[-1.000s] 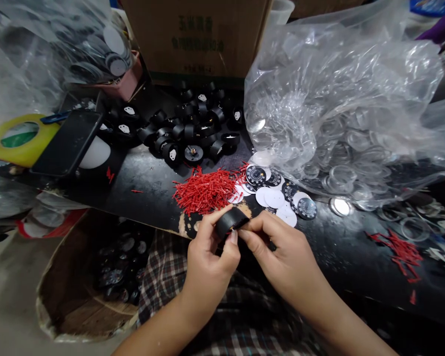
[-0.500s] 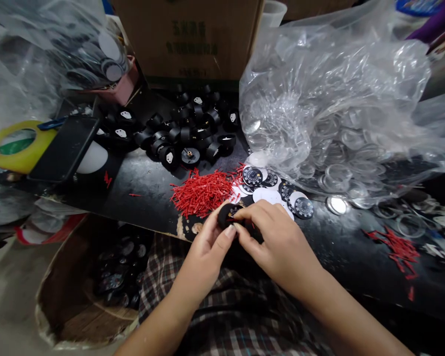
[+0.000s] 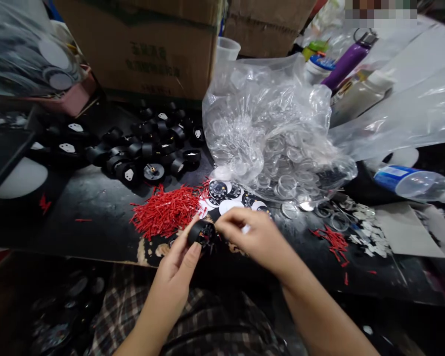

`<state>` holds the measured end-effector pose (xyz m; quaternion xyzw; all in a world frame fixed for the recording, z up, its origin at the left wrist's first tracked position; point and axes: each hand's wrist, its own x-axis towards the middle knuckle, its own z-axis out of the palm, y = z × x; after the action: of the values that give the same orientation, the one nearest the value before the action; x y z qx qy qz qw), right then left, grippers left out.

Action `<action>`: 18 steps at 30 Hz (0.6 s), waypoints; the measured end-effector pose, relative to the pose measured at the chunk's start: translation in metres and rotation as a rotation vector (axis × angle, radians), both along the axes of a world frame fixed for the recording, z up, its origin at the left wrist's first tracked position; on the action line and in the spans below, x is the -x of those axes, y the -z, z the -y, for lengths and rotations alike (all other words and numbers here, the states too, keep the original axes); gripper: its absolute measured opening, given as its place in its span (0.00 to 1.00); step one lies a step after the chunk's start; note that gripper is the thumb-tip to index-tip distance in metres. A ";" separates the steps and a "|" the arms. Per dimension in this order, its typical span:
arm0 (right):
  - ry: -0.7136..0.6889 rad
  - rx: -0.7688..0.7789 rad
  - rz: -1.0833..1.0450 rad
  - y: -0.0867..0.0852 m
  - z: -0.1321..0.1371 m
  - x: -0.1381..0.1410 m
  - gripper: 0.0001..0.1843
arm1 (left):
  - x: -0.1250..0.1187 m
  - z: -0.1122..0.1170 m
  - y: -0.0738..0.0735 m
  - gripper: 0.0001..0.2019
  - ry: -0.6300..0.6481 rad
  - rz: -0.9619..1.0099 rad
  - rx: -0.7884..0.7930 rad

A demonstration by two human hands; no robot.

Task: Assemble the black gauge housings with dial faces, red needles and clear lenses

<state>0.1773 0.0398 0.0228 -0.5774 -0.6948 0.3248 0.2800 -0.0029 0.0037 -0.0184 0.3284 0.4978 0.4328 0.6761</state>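
My left hand grips a small round black gauge case, fingers beneath it and thumb along the near rim. The case is tilted, and its face looks dark with a trace of red inside. Just to its right is my right hand, thumb and forefinger pinched together; whether anything small sits between them cannot be made out. Behind the hands lie a heap of red pointers and an overlapping pile of black-and-white printed dial discs.
Several black cases stand farther back before a cardboard box. A clear plastic bag holds transparent round covers. To the right are more red pointers, white small parts and a plastic bottle.
The view has swung to the right. My right hand has drawn back from the case, leaving a gap. My left hand still holds it.
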 end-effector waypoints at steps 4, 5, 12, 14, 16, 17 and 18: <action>0.419 -0.170 0.530 0.024 -0.031 -0.060 0.14 | -0.004 -0.003 0.002 0.18 -0.091 0.188 0.070; 0.423 -0.171 0.571 0.030 -0.037 -0.071 0.16 | -0.006 -0.003 0.003 0.17 -0.104 0.212 0.092; 0.414 -0.310 0.430 0.028 -0.027 -0.081 0.12 | -0.008 -0.009 0.004 0.17 -0.077 0.384 0.170; 0.508 -0.295 0.248 0.017 -0.009 -0.061 0.12 | -0.006 -0.010 0.004 0.16 -0.050 0.412 0.181; 0.387 -0.157 0.009 0.006 0.008 -0.032 0.12 | -0.005 -0.011 0.004 0.16 -0.033 0.424 0.187; 0.249 -0.099 -0.057 0.003 0.015 -0.016 0.11 | -0.005 -0.010 0.004 0.16 -0.027 0.426 0.182; 0.129 -0.079 -0.090 0.001 0.020 -0.001 0.11 | -0.005 -0.009 0.004 0.16 -0.020 0.425 0.167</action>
<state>0.1778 0.0200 0.0221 -0.5942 -0.6551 0.3042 0.3540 0.0022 0.0129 -0.0220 0.1676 0.3814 0.4562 0.7864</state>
